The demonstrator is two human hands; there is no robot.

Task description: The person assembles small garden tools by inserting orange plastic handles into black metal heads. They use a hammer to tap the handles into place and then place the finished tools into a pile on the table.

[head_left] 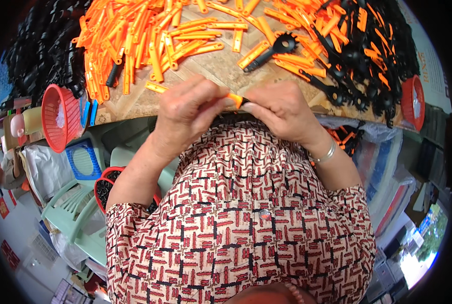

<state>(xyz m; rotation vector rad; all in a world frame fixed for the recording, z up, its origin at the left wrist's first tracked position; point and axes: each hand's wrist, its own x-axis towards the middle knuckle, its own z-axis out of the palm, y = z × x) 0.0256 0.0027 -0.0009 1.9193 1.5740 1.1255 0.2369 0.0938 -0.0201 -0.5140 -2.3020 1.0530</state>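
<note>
1 orange pc (pixel 234 100), prob. hndl, blk end (pixel 245 101); L hand (pixel 191 105), R hand (pixel 284 110) pinching it.

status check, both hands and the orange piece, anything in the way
Left hand, right hand: both pinching orange-and-black piece. Orange strips heaped beyond on table. Nothing seen blocking.

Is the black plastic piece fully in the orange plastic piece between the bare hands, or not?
Cannot tell: the black piece and orange piece seem to meet, but left hand and right hand cover most of both.
</note>
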